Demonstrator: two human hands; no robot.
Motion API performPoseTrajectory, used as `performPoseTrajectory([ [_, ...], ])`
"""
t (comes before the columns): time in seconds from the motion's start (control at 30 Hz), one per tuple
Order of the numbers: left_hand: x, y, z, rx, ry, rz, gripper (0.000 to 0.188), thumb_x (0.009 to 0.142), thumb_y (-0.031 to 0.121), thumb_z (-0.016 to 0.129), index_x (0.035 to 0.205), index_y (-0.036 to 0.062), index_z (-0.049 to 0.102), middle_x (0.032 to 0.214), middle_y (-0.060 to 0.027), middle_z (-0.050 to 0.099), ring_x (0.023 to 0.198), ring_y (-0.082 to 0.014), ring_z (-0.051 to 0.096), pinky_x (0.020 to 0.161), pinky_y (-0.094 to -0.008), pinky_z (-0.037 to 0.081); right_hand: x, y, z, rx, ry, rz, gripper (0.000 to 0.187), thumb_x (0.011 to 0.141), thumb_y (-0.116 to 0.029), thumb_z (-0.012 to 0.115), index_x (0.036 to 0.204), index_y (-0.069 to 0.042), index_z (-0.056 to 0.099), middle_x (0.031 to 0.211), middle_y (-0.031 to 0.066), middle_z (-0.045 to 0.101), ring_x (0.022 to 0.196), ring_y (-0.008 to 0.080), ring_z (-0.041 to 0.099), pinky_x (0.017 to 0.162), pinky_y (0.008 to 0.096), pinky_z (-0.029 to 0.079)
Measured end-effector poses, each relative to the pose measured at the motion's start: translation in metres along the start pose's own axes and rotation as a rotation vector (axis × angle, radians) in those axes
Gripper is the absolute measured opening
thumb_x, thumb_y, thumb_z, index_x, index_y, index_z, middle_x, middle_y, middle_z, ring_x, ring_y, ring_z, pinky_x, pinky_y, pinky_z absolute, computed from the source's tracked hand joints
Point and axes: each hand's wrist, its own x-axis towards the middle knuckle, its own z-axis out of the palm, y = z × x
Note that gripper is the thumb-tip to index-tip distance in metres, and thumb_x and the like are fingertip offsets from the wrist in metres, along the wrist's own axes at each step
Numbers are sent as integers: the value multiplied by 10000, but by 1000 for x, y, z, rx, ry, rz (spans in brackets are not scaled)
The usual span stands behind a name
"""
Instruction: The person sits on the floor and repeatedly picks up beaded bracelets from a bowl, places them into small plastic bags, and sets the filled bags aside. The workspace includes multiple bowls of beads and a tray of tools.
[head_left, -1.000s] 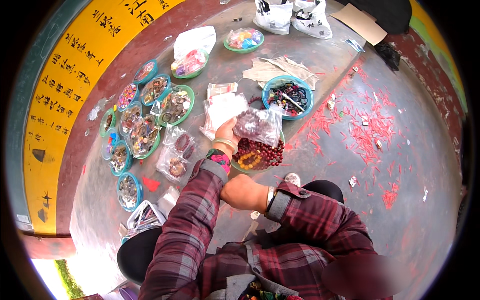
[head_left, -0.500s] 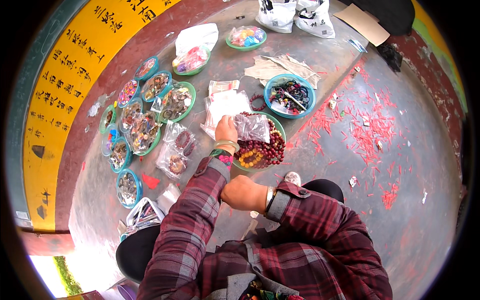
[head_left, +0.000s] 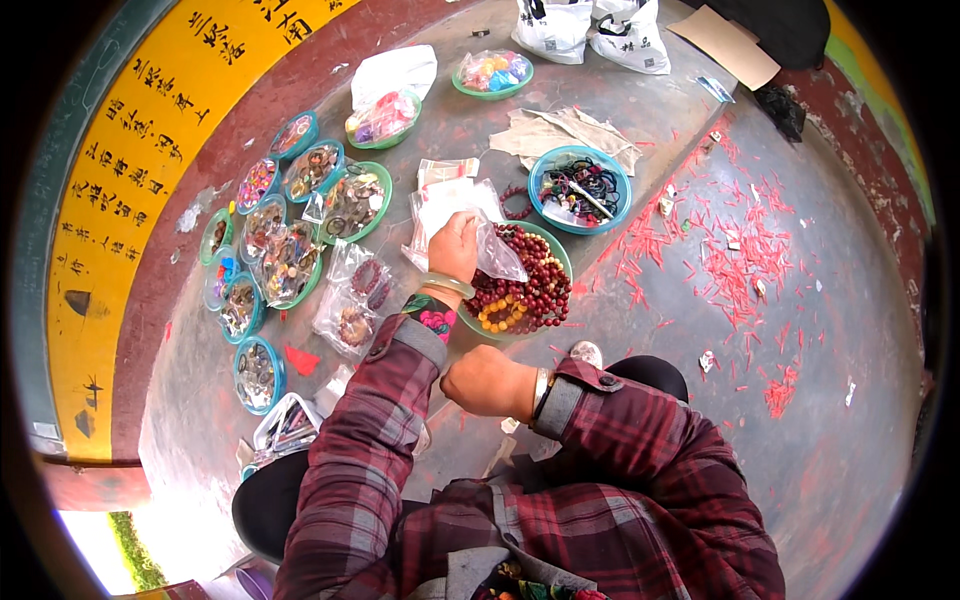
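My left hand [head_left: 454, 248] has its fingers closed on a clear plastic bag [head_left: 499, 255], which hangs crumpled from it over a green bowl [head_left: 569, 262]. The bowl holds dark red bead strings [head_left: 543, 297] and a loop of yellow-orange beads [head_left: 497, 313]. White papers and packets [head_left: 441, 206] lie just beyond this hand. Closer to me, my right hand [head_left: 489, 383] is curled into a fist beside my left sleeve cuff; whatever its fingers may hold is hidden.
A blue basket [head_left: 622, 213] of dark cords stands beyond the bowl. Several small baskets of trinkets [head_left: 256, 376] crowd the left, with bagged bracelets [head_left: 352, 308] beside them. Red paper scraps [head_left: 740, 280] litter the floor at right. White carrier bags [head_left: 630, 40] stand at the back.
My left hand has shifted slightly away from me, and the plastic bag has drawn back leftward, baring more of the dark red beads. My right fist has stayed nearly in place.
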Motion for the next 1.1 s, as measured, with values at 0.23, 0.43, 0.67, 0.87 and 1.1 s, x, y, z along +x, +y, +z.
performPoseTrajectory([
  [0.23, 13, 21, -5, -67, -125, 9, 170, 865, 181, 544, 946, 40, 596, 789, -180, 621, 744, -342, 612, 649, -363, 476, 1, 0, 3, 0, -10, 19, 163, 760, -147, 512, 726, -104, 666, 733, 91, 653, 709, 270, 647, 582, 385, 498],
  [0.43, 16, 17, -11, -78, -115, -37, 173, 876, 187, 539, 940, 38, 599, 735, -159, 614, 676, -282, 614, 616, -329, 466, 1, 1, 4, -4, 15, 15, 159, 754, -146, 516, 718, -99, 663, 728, 92, 652, 705, 274, 646, 574, 384, 496],
  [0.67, 23, 54, -25, -78, -97, 113, 163, 896, 153, 531, 986, 31, 594, 647, -31, 574, 587, -84, 543, 546, -240, 436, 2, 1, 8, -11, 15, 18, 156, 752, -148, 519, 701, -99, 659, 711, 91, 648, 689, 275, 644, 558, 381, 491],
  [0.87, 22, 47, -30, -128, -116, 47, 164, 900, 133, 522, 1000, 25, 595, 687, -27, 583, 605, -85, 543, 558, -236, 434, 0, 1, 7, -7, 18, 15, 150, 752, -138, 519, 713, -95, 657, 720, 93, 649, 698, 277, 644, 563, 385, 493],
  [1.1, 38, 51, -58, -444, -433, -134, 168, 847, 99, 608, 988, 9, 600, 767, 18, 587, 687, -48, 520, 592, -187, 403, 0, 13, 1, 125, -29, 16, 129, 746, -120, 520, 743, -64, 637, 727, 139, 632, 697, 333, 626, 589, 421, 496],
])
